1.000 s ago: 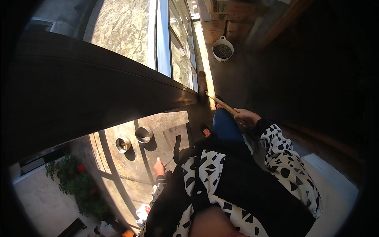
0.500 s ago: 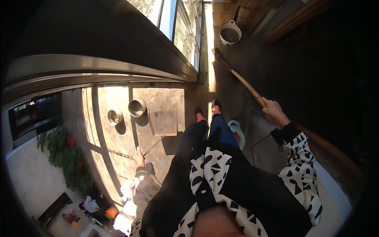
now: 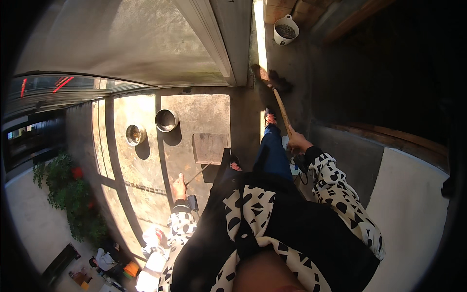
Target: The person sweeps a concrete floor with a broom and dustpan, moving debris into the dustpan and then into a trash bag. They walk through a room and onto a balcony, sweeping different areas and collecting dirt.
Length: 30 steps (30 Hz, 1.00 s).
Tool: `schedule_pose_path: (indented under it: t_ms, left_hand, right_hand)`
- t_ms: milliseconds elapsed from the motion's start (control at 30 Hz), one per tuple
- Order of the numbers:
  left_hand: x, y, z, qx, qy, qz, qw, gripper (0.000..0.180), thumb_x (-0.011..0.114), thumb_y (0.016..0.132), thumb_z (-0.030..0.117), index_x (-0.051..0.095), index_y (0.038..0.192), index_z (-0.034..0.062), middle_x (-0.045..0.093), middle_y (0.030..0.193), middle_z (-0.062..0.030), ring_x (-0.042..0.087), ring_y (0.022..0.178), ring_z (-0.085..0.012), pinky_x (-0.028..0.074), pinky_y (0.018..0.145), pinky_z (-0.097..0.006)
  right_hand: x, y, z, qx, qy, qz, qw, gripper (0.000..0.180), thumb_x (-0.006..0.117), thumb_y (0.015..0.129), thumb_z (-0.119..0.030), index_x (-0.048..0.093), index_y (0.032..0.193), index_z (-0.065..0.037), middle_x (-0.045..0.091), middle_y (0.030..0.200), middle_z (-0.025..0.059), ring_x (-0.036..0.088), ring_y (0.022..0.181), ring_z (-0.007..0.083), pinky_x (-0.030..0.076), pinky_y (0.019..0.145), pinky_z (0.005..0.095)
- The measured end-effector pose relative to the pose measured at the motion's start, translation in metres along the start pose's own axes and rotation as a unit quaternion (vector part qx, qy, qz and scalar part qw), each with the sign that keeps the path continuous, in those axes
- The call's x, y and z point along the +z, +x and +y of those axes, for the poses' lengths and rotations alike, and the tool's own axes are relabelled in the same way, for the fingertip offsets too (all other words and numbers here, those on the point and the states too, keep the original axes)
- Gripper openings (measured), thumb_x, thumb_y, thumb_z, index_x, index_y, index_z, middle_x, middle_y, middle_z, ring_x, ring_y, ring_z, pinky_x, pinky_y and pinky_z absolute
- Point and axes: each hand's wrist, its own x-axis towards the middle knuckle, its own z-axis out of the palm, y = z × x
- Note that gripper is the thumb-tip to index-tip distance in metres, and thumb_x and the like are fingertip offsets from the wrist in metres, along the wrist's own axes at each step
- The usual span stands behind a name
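My left hand (image 3: pixel 179 188) is closed around the thin handle of a flat metal dustpan (image 3: pixel 211 148), which is held low over the concrete floor to the left of my legs. On the other side, my right hand (image 3: pixel 297 143) grips the wooden handle of a broom (image 3: pixel 282 109). Its reddish-brown head reaches the floor ahead of my right shoe (image 3: pixel 270 118), by a narrow strip of sunlight. Dark shadow or bristles beside the head are hard to tell apart. My left shoe is mostly hidden by my trouser leg.
Two metal bowls (image 3: pixel 176 118) stand on the sunlit floor at left. A white bucket (image 3: pixel 282 40) with dark contents is far ahead, near stacked boxes (image 3: pixel 277 13). A door (image 3: pixel 214 44) stands ahead left. Leafy plants (image 3: pixel 73 194) and an orange container (image 3: pixel 130 269) are lower left.
My right hand has come left, toward my body, and the broom handle stands steeper in view. My left foot has dropped back beside my leg. The dustpan has shifted slightly right.
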Motion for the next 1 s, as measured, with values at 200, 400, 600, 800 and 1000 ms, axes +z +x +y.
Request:
schedule_pose_path:
  t_ms: [200, 400, 600, 800, 1000]
  left_hand:
    - [0.035, -0.021, -0.046, 0.062, -0.016, -0.063, 0.996, 0.055, 0.053, 0.086, 0.046, 0.049, 0.055, 0.0007, 0.041, 0.046, -0.0050, 0.039, 0.045, -0.0142, 0.035, 0.047, -0.033]
    - [0.048, -0.058, -0.082, 0.061, 0.020, -0.005, 0.998, 0.054, 0.054, 0.086, 0.044, 0.050, 0.061, -0.0035, 0.040, 0.051, -0.0120, 0.037, 0.053, -0.0190, 0.037, 0.054, -0.038]
    - [0.033, -0.095, -0.113, 0.032, -0.004, 0.045, 0.998, 0.050, 0.056, 0.086, 0.042, 0.051, 0.062, -0.0023, 0.037, 0.052, -0.0110, 0.034, 0.054, -0.0172, 0.035, 0.053, -0.036]
    - [0.010, -0.145, -0.159, 0.022, -0.033, 0.088, 0.995, 0.049, 0.055, 0.087, 0.040, 0.048, 0.058, 0.0006, 0.036, 0.050, -0.0025, 0.033, 0.051, -0.0120, 0.033, 0.049, -0.031]
    - [-0.005, -0.170, -0.201, -0.053, -0.056, 0.082, 0.994, 0.049, 0.054, 0.088, 0.038, 0.046, 0.062, -0.0032, 0.031, 0.055, -0.0057, 0.031, 0.056, -0.0123, 0.033, 0.051, -0.033]
  right_hand:
    - [0.043, -0.106, -0.003, -0.023, 0.082, -0.120, 0.989, 0.100, 0.058, 0.064, -0.002, 0.003, 0.145, -0.023, 0.058, 0.075, 0.0152, 0.057, 0.054, 0.0244, 0.044, 0.047, 0.0349]
    - [-0.026, -0.187, -0.025, 0.036, 0.232, -0.237, 0.943, 0.091, 0.055, 0.064, 0.002, 0.018, 0.143, -0.019, 0.055, 0.076, 0.0115, 0.056, 0.054, 0.0191, 0.044, 0.048, 0.0313]
    - [-0.070, -0.140, -0.063, -0.100, 0.066, -0.140, 0.983, 0.087, 0.058, 0.064, 0.000, 0.023, 0.142, -0.015, 0.058, 0.082, 0.0133, 0.059, 0.059, 0.0176, 0.048, 0.051, 0.0313]
    - [-0.004, -0.031, -0.148, -0.124, 0.100, -0.136, 0.978, 0.091, 0.055, 0.069, 0.002, 0.008, 0.144, -0.016, 0.056, 0.059, 0.0108, 0.056, 0.046, 0.0175, 0.046, 0.043, 0.0311]
    - [0.092, -0.071, -0.072, -0.211, -0.164, -0.073, 0.961, 0.089, 0.056, 0.069, -0.005, 0.008, 0.144, -0.018, 0.060, 0.070, 0.0228, 0.061, 0.061, 0.0362, 0.048, 0.055, 0.0433]
